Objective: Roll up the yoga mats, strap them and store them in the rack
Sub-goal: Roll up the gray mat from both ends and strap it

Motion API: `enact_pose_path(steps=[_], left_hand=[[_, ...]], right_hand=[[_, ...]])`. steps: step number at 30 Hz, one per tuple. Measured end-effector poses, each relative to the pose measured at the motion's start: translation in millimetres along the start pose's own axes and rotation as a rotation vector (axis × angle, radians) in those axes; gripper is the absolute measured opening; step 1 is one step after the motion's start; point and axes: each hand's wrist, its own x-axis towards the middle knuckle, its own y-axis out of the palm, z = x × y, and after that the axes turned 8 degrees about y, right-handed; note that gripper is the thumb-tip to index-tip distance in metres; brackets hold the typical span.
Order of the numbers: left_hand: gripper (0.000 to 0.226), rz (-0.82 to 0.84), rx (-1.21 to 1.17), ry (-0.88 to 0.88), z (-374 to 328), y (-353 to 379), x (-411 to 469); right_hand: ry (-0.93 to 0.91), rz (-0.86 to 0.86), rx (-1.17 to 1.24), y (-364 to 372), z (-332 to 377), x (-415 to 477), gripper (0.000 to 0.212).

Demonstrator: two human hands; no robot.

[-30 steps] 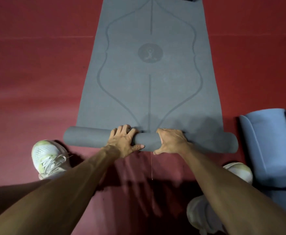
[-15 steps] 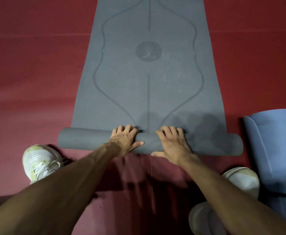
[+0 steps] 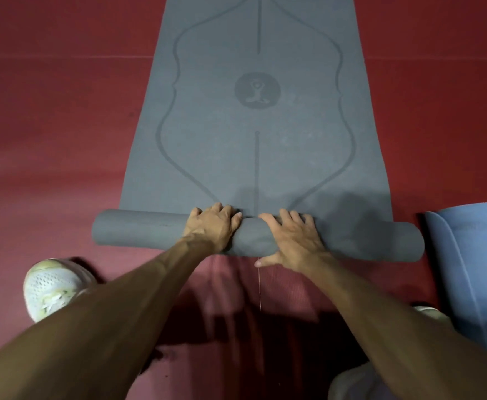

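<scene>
I see the grey yoga mat [image 3: 254, 157] running up the centre of the frame on the red floor [image 3: 49, 134]. Its near end is wound into a roll [image 3: 138, 230] lying across the frame just below the middle. My left hand [image 3: 212, 226] sits on the roll, fingers curled over its far side. My right hand [image 3: 292, 239] lies just beside it, not touching it, fingers spread and fairly straight across the top, pressing down, thumb off the near edge. A blue mat [image 3: 473, 269] lies at the right edge, near the roll's end. A white shoe [image 3: 52, 287] stands at lower left.
</scene>
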Motion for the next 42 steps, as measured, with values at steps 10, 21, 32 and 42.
enact_pose_path(steps=[10,21,32,42], left_hand=[[0.059,-0.389,0.165,-0.088,-2,18,-30],[0.081,-0.222,0.173,-0.026,20,2,0],[0.059,-0.09,0.003,-0.091,30,-28,47],[0.041,-0.302,0.111,-0.032,25,-34,41]], right_hand=[[-0.038,0.271,0.24,-31,-18,50,0.091],[-0.116,-0.066,0.16,-19,-24,41,0.094],[-0.076,-0.392,-0.03,6,-14,41,0.106],[-0.077,-0.127,-0.034,-30,-23,72,0.101]])
